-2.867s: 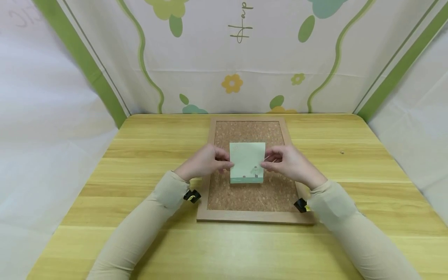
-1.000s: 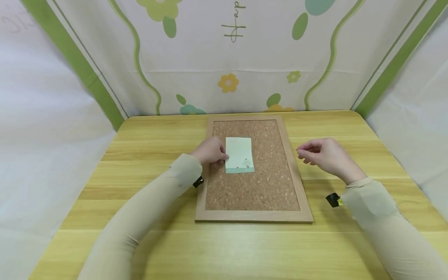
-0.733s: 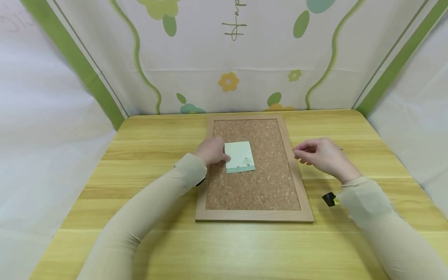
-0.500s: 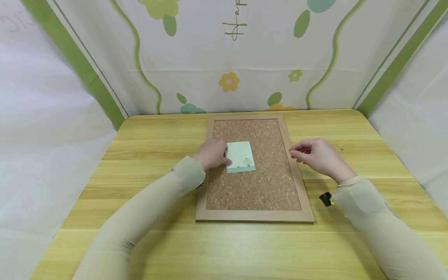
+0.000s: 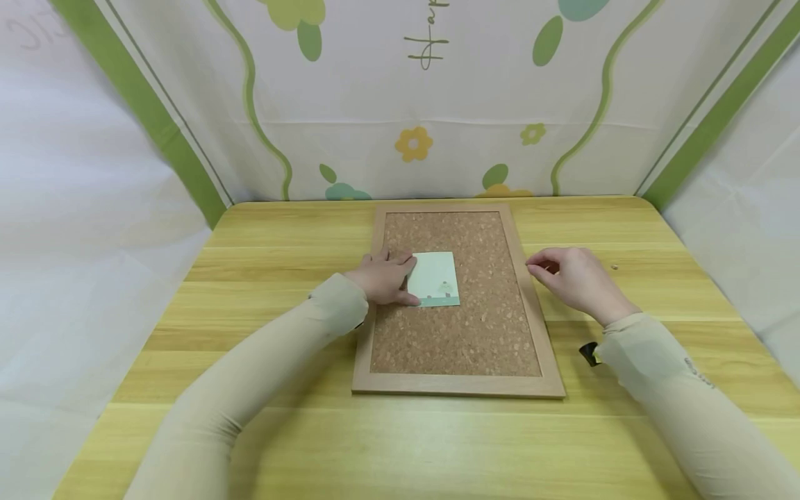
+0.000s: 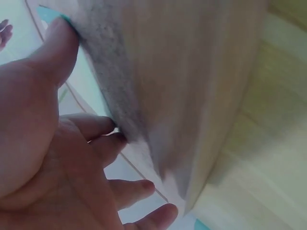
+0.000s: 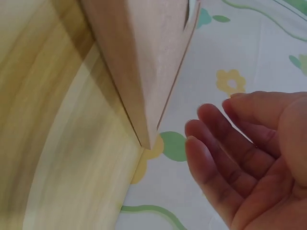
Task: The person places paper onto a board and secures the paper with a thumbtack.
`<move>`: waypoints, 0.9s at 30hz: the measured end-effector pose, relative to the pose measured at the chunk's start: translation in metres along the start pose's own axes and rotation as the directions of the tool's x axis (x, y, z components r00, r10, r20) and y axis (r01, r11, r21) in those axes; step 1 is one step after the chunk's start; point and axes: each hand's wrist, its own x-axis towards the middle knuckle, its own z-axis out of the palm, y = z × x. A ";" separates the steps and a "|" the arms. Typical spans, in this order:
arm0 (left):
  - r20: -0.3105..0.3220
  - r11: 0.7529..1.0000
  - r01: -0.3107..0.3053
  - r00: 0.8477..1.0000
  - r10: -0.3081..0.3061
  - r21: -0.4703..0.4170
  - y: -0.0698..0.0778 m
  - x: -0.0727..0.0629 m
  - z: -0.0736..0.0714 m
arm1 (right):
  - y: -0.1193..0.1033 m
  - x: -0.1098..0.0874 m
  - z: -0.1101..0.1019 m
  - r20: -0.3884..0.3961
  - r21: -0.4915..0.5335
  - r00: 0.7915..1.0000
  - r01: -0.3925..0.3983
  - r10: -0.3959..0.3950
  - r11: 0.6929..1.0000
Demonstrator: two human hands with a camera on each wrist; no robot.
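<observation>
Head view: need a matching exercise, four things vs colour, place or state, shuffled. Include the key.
Column 1
1. paper note
2. left hand
3. right hand
4. cork board

Column 2
A. at the right side of the wooden frame
B. lying on the table
C. pale green with a darker green bottom band
D. fingers spread, at the paper's left edge

Pairs: 1-C, 2-D, 3-A, 4-B

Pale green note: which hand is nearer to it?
Left. The left hand touches the pale green note along its left side; the right hand is apart from it, farther right, near the corkboard's right edge.
</observation>
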 end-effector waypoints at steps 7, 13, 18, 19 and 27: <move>0.026 0.998 -0.012 1.000 0.014 -0.055 -0.003 -0.002 -0.004 | 0.000 0.009 0.004 0.036 -0.055 0.997 0.076 -0.074 0.996; 0.055 0.999 -0.011 0.998 0.013 -0.045 -0.001 0.000 -0.009 | 0.026 0.013 0.005 0.043 -0.147 0.992 0.123 -0.118 0.982; 0.055 1.000 -0.001 0.998 0.002 -0.013 0.001 0.001 -0.011 | 0.066 0.008 -0.008 0.017 -0.208 0.995 0.104 -0.103 0.973; 0.055 1.000 0.001 0.998 0.000 -0.020 0.001 0.001 -0.011 | 0.073 0.006 -0.012 0.012 -0.211 0.996 0.092 -0.091 0.973; 0.059 0.993 0.047 0.997 -0.040 -0.110 -0.007 -0.003 -0.010 | 0.126 -0.010 -0.040 0.042 -0.215 0.998 -0.041 0.051 0.976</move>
